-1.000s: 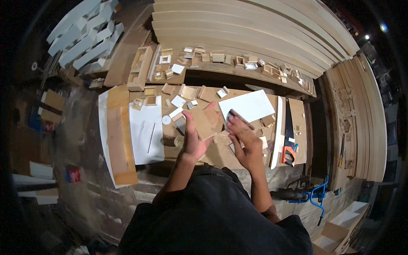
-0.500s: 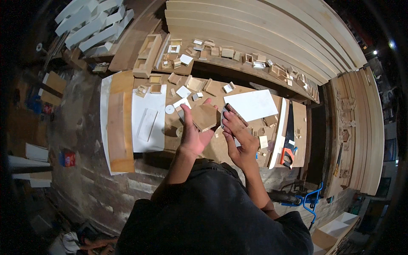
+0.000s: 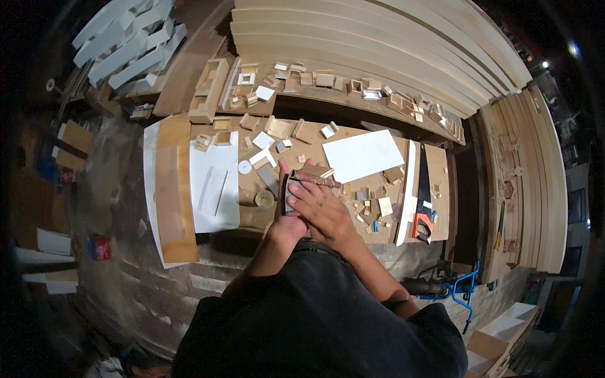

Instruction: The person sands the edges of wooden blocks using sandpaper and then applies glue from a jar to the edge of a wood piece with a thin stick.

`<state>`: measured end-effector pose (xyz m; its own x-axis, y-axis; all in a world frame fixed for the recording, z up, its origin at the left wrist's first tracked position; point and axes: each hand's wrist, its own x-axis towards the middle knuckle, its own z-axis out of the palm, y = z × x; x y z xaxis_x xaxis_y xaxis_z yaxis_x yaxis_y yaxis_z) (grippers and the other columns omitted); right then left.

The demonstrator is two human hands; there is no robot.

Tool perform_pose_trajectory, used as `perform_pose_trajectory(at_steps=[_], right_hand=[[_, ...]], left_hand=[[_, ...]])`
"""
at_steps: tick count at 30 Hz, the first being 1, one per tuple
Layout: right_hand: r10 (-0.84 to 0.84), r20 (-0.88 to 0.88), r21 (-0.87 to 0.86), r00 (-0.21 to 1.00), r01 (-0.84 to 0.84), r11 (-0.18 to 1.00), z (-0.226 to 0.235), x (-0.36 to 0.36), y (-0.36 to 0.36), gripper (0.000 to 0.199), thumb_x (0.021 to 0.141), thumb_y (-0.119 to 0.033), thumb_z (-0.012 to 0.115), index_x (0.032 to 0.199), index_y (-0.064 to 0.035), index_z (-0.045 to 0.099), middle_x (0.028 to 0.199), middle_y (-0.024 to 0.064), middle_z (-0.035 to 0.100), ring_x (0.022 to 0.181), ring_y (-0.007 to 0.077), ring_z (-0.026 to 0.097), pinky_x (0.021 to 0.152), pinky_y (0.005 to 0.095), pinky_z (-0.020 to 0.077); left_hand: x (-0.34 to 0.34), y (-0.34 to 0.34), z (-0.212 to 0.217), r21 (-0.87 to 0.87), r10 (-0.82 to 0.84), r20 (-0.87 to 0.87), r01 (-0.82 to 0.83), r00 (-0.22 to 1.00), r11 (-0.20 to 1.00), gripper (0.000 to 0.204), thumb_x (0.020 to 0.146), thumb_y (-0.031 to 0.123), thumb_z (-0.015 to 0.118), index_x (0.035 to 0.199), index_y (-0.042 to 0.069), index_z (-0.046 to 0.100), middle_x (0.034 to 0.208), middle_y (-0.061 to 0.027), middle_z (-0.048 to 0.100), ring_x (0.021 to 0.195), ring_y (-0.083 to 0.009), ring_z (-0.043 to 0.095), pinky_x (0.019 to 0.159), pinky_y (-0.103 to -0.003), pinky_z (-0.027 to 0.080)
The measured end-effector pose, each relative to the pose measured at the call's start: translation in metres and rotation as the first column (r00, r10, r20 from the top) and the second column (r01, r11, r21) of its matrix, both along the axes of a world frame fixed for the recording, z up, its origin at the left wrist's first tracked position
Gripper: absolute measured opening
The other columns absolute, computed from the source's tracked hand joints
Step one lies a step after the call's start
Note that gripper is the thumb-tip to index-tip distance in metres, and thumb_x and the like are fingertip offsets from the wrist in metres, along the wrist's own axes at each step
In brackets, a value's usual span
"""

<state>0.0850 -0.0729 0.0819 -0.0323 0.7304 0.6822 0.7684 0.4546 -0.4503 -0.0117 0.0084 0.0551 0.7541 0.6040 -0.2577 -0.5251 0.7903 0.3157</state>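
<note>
Long pale planks point(image 3: 378, 38) fan across the top, bending toward the rim. Below, the workboard point(image 3: 435, 183) is littered with offcuts around a white sheet point(image 3: 365, 154), a handsaw point(image 3: 422, 195) along its right edge. Centre: the right hand point(image 3: 321, 211) overlaps and half hides the left hand point(image 3: 285, 211). Both clasp a small wooden block point(image 3: 310, 176), its underside unseen; fingers curled tight around it.

white sheet point(image 3: 363, 154) right of small wood piece point(image 3: 310, 177), handsaw point(image 3: 423, 203) farther right
</note>
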Motion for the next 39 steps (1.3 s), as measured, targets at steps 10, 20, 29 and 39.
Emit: perform_pose_trajectory(at_steps=[10,20,29,39], right_hand=[[-0.024,-0.107,0.007,0.994,0.025,1.000,-0.008,-0.002,-0.001,0.038,0.079,0.007,0.066,0.116,-0.0031,0.070,0.126,0.0186,0.068,0.124,0.0372,0.063,0.101,0.0416,0.0516],[-0.163,-0.102,-0.044,0.981,0.159,0.986,-0.032,0.001,0.000,0.036,0.083,0.008,0.062,0.117,-0.0017,0.068,0.128,0.0159,0.068,0.123,0.0364,0.064,0.103,0.0431,0.0513],[-0.123,-0.325,-0.316,0.938,0.015,0.949,-0.068,-0.044,-0.015,0.032,0.088,0.002,0.065,0.120,-0.0012,0.068,0.125,0.0195,0.067,0.117,0.0375,0.065,0.101,0.0404,0.0531],[-0.390,-0.893,-0.278,-0.223,-0.407,0.870,-0.096,-0.089,-0.002,0.027,0.105,-0.016,0.056,0.121,0.0030,0.067,0.107,0.0074,0.073,0.090,0.0115,0.068,0.081,0.0275,0.0557]], left_hand=[[-0.004,-0.006,-0.006,0.063,0.094,-0.114,-0.087,0.989,0.994,0.062,0.103,0.056,0.044,0.142,0.007,0.049,0.137,-0.0092,0.058,0.133,-0.0235,0.050,0.115,-0.042,0.036],[-0.027,0.000,-0.017,-0.142,0.124,0.083,-0.112,0.989,0.984,0.056,0.098,0.026,0.051,0.147,0.000,0.043,0.133,-0.0125,0.059,0.124,-0.0250,0.056,0.108,-0.041,0.044],[-0.082,0.031,-0.076,-0.175,0.246,0.071,-0.231,0.967,0.957,0.048,0.095,0.022,0.055,0.136,-0.003,0.053,0.127,-0.0159,0.063,0.113,-0.0280,0.062,0.098,-0.041,0.055],[-0.086,0.024,-0.105,0.964,0.626,-0.259,0.236,0.735,0.122,0.060,0.099,0.028,0.046,0.148,-0.005,0.036,0.147,-0.0233,0.040,0.133,-0.0371,0.039,0.111,-0.051,0.034]])
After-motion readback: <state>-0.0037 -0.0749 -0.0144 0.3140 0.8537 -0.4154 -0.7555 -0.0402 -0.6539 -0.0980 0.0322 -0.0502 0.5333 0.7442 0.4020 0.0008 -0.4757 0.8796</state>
